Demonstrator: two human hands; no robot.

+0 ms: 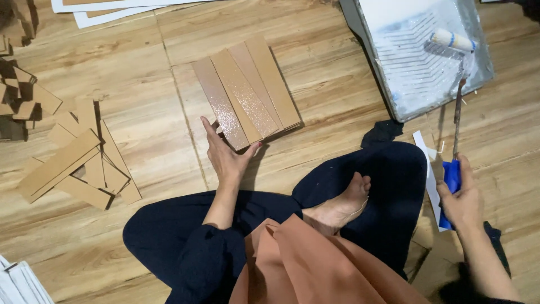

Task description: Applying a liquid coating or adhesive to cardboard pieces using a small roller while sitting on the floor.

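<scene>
I sit cross-legged on the wooden floor (140, 141); my left hand (225, 155) lies spread and unclenched against the near end of the row of cardboard strips (247, 90), fingertips touching the strip at about eleven o'clock from my knee; it grips nothing. My right hand (464, 200) is clenched round the blue handle of the paint roller (453, 39), whose sleeve rests far off at two o'clock in the paint tray (484, 56), in white paint.

As I judge it, the work is partly done: two of the strips in the row glisten wet, the two on the right of them look dull and dry; a loose heap of bare cardboard strips (79, 166) waits at nine o'clock, with more cardboard scraps (25, 101) beyond at ten o'clock, so much seems left.

The floor is pale wood-grain plank, warmly lit; white sheets (107, 11) lie at twelve o'clock, a black rag (381, 133) just beside the tray's near corner, a white paper strip (426, 163) by my right knee.
</scene>
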